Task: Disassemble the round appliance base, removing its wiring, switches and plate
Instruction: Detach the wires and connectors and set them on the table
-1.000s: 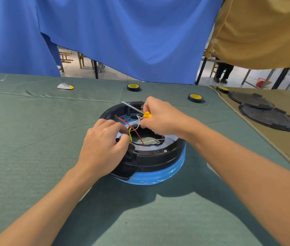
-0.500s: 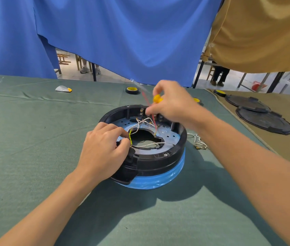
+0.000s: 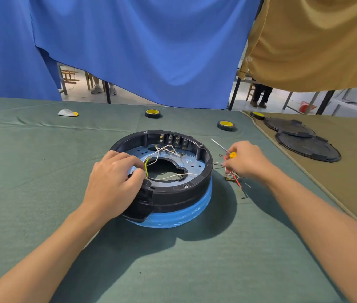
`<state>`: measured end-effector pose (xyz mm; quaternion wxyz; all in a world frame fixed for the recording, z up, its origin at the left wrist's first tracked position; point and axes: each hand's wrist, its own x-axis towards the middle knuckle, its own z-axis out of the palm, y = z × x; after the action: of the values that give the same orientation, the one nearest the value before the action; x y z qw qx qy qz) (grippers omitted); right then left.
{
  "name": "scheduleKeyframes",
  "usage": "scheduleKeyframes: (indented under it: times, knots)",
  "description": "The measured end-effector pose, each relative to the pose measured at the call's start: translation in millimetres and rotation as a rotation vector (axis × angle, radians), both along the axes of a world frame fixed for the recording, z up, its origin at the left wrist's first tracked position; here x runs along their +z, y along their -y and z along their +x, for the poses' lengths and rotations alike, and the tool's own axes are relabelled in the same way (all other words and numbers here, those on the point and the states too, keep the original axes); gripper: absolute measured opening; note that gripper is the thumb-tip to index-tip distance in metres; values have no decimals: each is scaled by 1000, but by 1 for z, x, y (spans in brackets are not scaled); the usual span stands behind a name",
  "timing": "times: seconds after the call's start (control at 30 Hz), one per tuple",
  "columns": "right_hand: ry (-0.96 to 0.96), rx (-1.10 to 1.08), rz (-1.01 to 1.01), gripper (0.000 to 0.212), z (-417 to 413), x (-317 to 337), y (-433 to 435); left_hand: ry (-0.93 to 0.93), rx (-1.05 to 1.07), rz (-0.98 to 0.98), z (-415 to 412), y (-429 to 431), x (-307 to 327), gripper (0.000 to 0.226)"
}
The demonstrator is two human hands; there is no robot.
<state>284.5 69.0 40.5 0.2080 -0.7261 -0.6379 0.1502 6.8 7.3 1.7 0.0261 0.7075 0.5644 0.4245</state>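
The round appliance base (image 3: 173, 191) sits mid-table, black on top with a blue film band below. Inside lie a light blue plate (image 3: 191, 165), white wires (image 3: 168, 147) and a yellow-green wire (image 3: 146, 168). Several switches (image 3: 173, 139) line its far inner wall. My left hand (image 3: 112, 182) rests on the near left rim, fingers pinching the yellow-green wire. My right hand (image 3: 246, 160) is right of the base, shut on a yellow-handled screwdriver (image 3: 221, 146) and a red wire (image 3: 233, 177) that hangs over a small pile of removed wires (image 3: 228, 177) on the cloth.
Two tape rolls (image 3: 152, 113) (image 3: 226, 125) lie behind the base, a third (image 3: 257, 115) at the tan cloth's corner. Two black round covers (image 3: 306, 145) rest at right. A white and yellow piece (image 3: 67, 112) lies far left. Blue and tan curtains hang behind.
My right hand pulled the red wire out of the base, lifted it, then carried it with the screwdriver to the right, down by the wire pile. My left hand stayed on the rim.
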Motion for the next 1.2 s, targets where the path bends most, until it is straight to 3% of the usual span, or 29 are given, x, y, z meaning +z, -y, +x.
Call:
scheduleKeyframes:
  times: [0.2,0.33,0.53,0.67,0.8,1.0,1.2]
  knots:
    - [142,-33,-13,11,8,-16,-4,-7,0,1,0,0,1,40]
    - [142,-36,95,10,0,-8,-3,-10,-10,1,-3,-2,2,46]
    - [86,196,306,13,-37,31,18,-19,-96,-37,-15,-12,5,47]
    - [85,443,236,22,-63,43,42,9,-170,-70,-28,-19,7,44]
    - [112,626,158,27,-83,39,56,55,-62,-108,-38,-25,3,49]
    - [113,676,228,20,-99,27,64,122,-77,-219,-44,-31,3,29]
    - [124,680,276,24,-106,26,65,134,-125,-232,-46,-40,4,37]
